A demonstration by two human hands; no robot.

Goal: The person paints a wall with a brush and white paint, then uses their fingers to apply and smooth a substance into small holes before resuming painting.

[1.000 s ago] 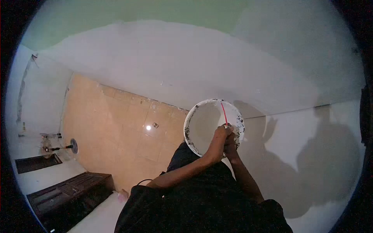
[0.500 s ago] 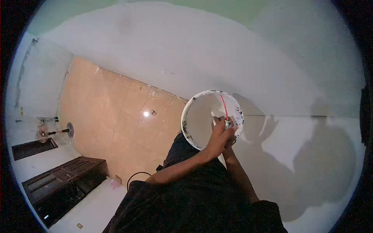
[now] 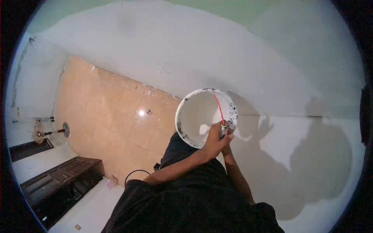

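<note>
A round white bucket (image 3: 179, 126) with dark smears on its rim is in front of my body, with a pale, off-white inside. My left hand (image 3: 213, 144) is closed at the bucket's near right side, around the paint-stained end of a tool with a thin red rod (image 3: 218, 106). The rod points away from me across the bucket to its far rim. What kind of tool it is, I cannot make out. My right hand (image 3: 226, 149) comes up under and beside the left one, close to the rim. Its fingers are mostly hidden. A bright white patch shows inside the bucket beside my left hand.
The wall (image 3: 186, 42) is partly white, partly green. Orange floor tiles (image 3: 116, 105) carry white spatters and a small object (image 3: 149, 112). At left are a standing fan (image 3: 66, 130) and a dark wooden door (image 3: 62, 178). A black cable loop (image 3: 132, 174) shows by my left sleeve.
The whole view has shifted a little, so the bucket appears slightly further left. My left hand has drawn a little toward my body, and more of the tool's red rod shows.
</note>
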